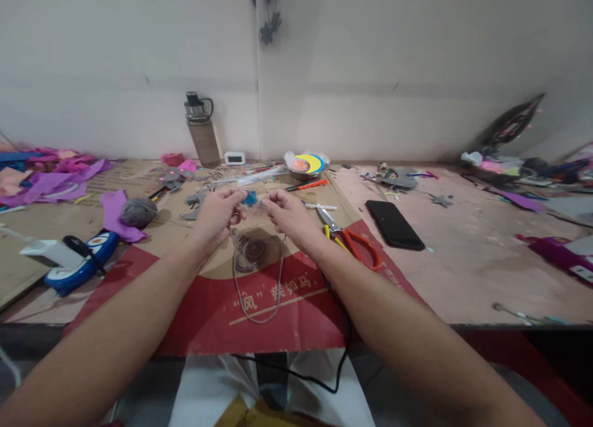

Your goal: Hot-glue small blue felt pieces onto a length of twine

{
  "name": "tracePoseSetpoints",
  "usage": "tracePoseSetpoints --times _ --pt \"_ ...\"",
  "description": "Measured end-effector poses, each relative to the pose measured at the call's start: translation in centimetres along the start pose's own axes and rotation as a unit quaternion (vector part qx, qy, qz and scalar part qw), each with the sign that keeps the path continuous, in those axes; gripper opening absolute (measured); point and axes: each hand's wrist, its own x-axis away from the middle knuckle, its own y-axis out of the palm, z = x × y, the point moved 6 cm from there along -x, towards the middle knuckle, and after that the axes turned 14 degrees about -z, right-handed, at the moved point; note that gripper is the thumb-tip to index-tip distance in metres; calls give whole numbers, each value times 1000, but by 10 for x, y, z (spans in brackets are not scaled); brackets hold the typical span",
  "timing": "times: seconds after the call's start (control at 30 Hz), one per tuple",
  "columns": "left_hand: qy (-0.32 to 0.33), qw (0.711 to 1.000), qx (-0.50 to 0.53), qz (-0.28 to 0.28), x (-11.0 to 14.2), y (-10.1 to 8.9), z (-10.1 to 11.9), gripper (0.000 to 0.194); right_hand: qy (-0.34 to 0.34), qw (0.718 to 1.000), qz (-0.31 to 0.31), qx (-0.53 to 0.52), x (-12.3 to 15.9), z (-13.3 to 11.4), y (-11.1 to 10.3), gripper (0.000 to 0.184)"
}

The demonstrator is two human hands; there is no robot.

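Observation:
Small and blue, a star-shaped felt piece (251, 198) is pinched at its left edge by my left hand (221, 212). My right hand (288, 215) is closed just right of the star, thumb and forefinger together. A thin grey cord (264, 321) hangs in a long loop below both hands and appears to run up into the right fingers; its end there is too small to make out. Under the hands, a loose coil of the same cord (250, 254) lies on the red and brown cardboard (185, 303).
Red-handled scissors (359, 248) and a black phone (393, 224) lie to the right. A grey yarn ball (139, 212) and a blue power strip (69, 277) are at left. Behind stand a water bottle (202, 133), a small white clock (235, 159) and a bowl (303, 172).

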Motion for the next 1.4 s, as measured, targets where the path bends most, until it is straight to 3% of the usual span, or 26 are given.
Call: tracePoseSetpoints --times 0.2,0.37,0.7,0.93,1.03,1.13,1.2,1.23,1.3,1.4 --pt "-15 1000 12 -1 1 0 -1 14 -21 995 -20 92 2 0 9 18" --pt "-33 999 7 -21 0 4 -7 13 -13 993 6 117 3 3 6 20" --pt "3 1000 12 -21 0 6 -4 15 6 996 54 75 10 -3 -1 16" --pt "56 997 -58 -1 3 1 3 22 -15 990 40 131 7 -9 -7 37" --pt "94 992 -85 6 4 0 9 19 23 966 84 243 8 -9 -25 38" --pt "110 988 -104 14 3 -2 11 18 124 887 112 431 10 -1 -39 30" --pt "107 988 -107 18 2 -4 11 19 191 834 95 509 11 10 -43 41" --pt "106 988 -110 19 2 -5 11 19 215 821 81 523 12 15 -44 46" --pt "106 987 -123 18 2 -5 13 18 241 818 60 518 11 25 -46 44" --pt "112 981 -156 23 4 -6 16 18 273 846 45 455 7 37 -54 28"
